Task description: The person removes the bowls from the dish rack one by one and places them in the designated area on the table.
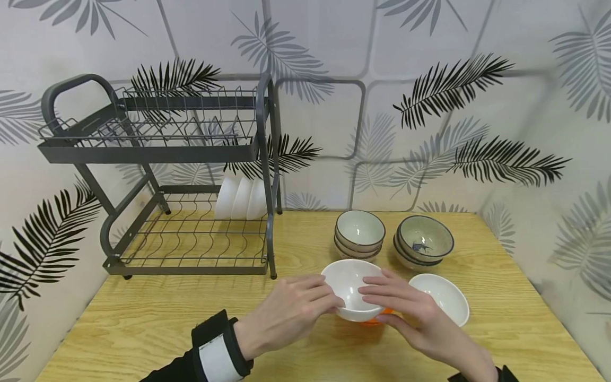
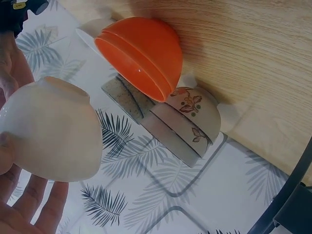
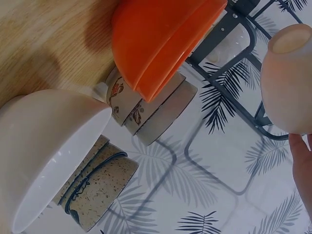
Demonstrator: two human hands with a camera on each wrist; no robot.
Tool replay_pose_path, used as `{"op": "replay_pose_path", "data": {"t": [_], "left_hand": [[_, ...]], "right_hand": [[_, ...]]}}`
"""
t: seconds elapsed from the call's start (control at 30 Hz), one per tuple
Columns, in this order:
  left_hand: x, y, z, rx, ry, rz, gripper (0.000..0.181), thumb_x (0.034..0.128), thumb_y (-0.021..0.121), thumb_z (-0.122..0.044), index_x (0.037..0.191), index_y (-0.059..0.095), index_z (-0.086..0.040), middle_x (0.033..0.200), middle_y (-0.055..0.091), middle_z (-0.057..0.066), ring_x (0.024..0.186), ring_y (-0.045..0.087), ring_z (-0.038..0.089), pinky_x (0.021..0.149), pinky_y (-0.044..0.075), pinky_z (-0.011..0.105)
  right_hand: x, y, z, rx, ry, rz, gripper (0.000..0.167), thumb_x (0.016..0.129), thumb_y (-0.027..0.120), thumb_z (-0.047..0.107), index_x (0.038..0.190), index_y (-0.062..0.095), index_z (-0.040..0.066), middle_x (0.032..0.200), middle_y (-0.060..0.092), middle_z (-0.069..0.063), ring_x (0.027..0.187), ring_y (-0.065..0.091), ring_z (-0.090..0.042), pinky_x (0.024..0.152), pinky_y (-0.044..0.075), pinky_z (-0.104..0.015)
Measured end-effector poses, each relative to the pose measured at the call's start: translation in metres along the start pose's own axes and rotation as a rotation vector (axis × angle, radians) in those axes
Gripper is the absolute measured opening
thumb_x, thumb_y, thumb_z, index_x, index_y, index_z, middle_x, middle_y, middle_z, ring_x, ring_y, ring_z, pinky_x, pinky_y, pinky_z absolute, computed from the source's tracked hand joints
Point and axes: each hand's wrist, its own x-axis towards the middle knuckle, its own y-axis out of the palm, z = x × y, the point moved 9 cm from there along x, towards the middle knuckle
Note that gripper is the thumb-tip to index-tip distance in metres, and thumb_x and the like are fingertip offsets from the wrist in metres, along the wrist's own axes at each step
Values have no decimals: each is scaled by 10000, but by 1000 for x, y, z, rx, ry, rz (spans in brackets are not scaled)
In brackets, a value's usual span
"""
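A white bowl (image 1: 350, 286) is held up over the table between both hands, tilted with its inside toward the head camera. My left hand (image 1: 288, 313) grips its left rim. On the opposite side, my right hand (image 1: 412, 305) holds the bowl with fingers over the rim and thumb lower on the outside. Behind it, mostly hidden in the head view, an orange bowl (image 1: 372, 321) shows a sliver. Both wrist views show that orange bowl (image 2: 146, 53) (image 3: 156, 39) as a nested stack on the table. Another white bowl (image 1: 444, 298) stands to the right.
Further back stand a stack of flower-patterned bowls (image 1: 360, 231) and a stack of speckled bowls (image 1: 425, 239). A two-tier dark dish rack (image 1: 157, 154) occupies the left, with several white bowls (image 1: 241, 199) upright on its lower tier. A patterned wall (image 1: 324, 122) closes off the back.
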Motion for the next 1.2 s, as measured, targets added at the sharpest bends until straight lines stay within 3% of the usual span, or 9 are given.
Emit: {"op": "replay_pose_path", "data": {"t": [0.23, 0.37, 0.5, 0.67, 0.8, 1.2], "left_hand": [[0, 2, -2, -15, 33, 11, 188, 879, 722, -96, 1002, 701, -236, 996, 721, -145, 1067, 662, 52, 1070, 515, 265], [1, 2, -5, -6, 72, -13, 215, 911, 732, -245, 1121, 703, -213, 1140, 732, -126, 1204, 640, 97, 1143, 459, 300], [-1, 8, -2, -15, 40, 32, 577, 888, 720, -487, 1356, 606, -170, 1449, 599, -26, 1406, 512, 175, 1182, 418, 328], [-9, 20, 7, -81, -48, 130, 819, 881, 708, -523, 1533, 402, -133, 1655, 319, 80, 1533, 320, 257, 1240, 332, 385], [-15, 24, 12, -85, -75, 157, 861, 900, 676, -526, 1570, 333, -108, 1682, 240, 100, 1547, 280, 285, 1260, 283, 410], [-28, 27, 24, -111, -162, 224, 814, 948, 618, -516, 1588, 293, -131, 1694, 210, 79, 1567, 229, 257, 1263, 269, 421]], "right_hand": [[-2, 0, 7, -81, -85, -8, 213, 1022, 562, 127, 1024, 729, -5, 989, 743, -107, 979, 691, -223, 1123, 452, -234], [-4, -1, 9, -130, -105, -15, 220, 1030, 548, 127, 988, 732, 14, 942, 738, -84, 889, 693, -212, 1021, 505, -222], [-11, -4, 7, -171, -96, -23, 241, 1036, 534, 133, 975, 740, 25, 921, 737, -68, 870, 687, -200, 973, 516, -223], [-25, -12, -1, -194, -47, -46, 258, 1039, 534, 152, 971, 749, 26, 908, 739, -69, 884, 669, -184, 993, 498, -189], [-39, -23, -8, -201, 25, -68, 267, 1041, 538, 175, 985, 758, 35, 923, 748, -71, 933, 656, -152, 1051, 457, -156], [-67, -49, -18, -279, 173, -106, 317, 1021, 563, 291, 933, 766, 65, 903, 752, -14, 970, 631, -44, 1064, 433, -115]]}}
